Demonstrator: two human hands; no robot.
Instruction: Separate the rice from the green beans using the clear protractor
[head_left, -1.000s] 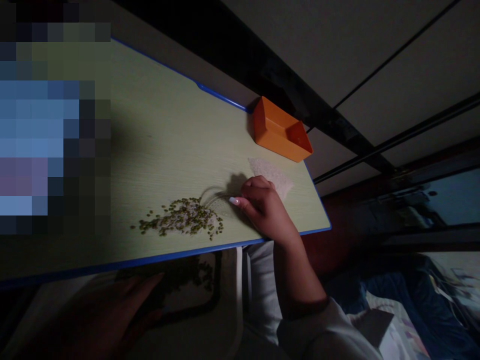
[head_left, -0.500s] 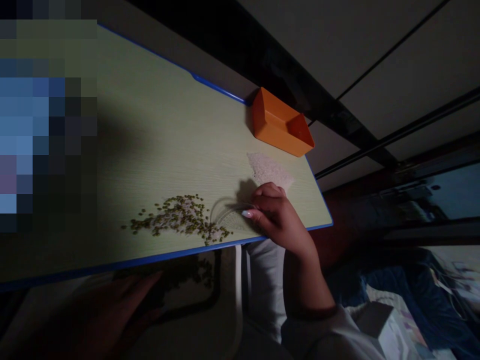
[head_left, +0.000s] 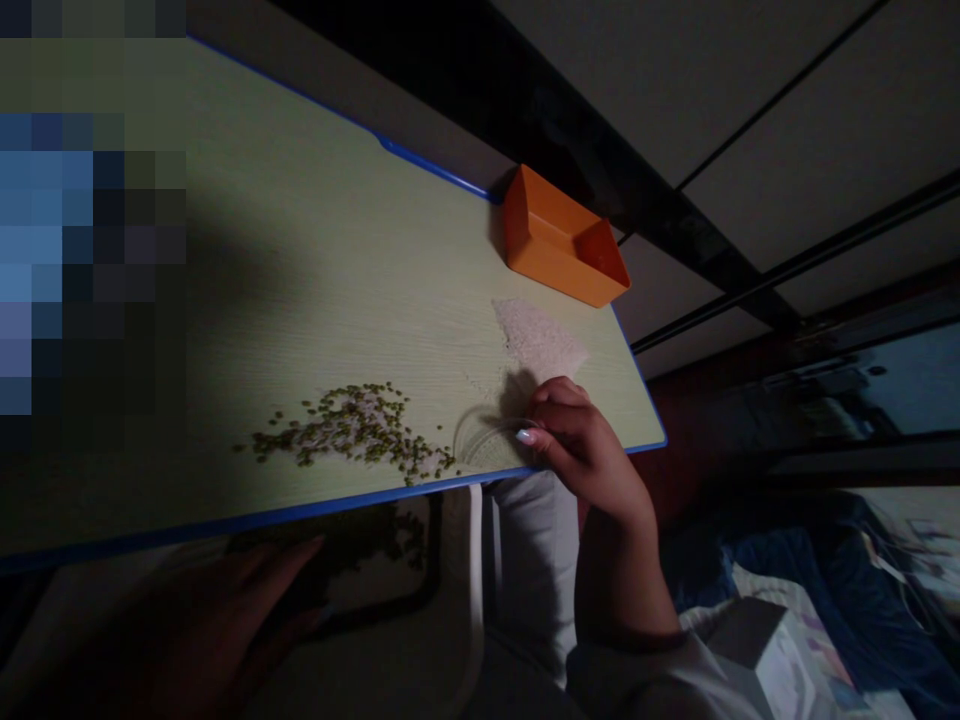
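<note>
**We pinch a clear curved dish (head_left: 480, 438) in our right hand (head_left: 583, 440)**

Low and to the left of that grip, we have our left hand (head_left: 255, 590) in shadow beside a dark heap (head_left: 364, 540); whether its fingers are apart or together, we cannot tell. Left of the grip, we see green beans mixed with pale grains (head_left: 352, 428) on the table (head_left: 322, 260). The clear curved dish is just right of them, its near side clamped between our right thumb and fingers. Just beyond the grip we see a pale grain pile (head_left: 536, 338), and farther beyond, an open orange box (head_left: 555, 255).
</note>
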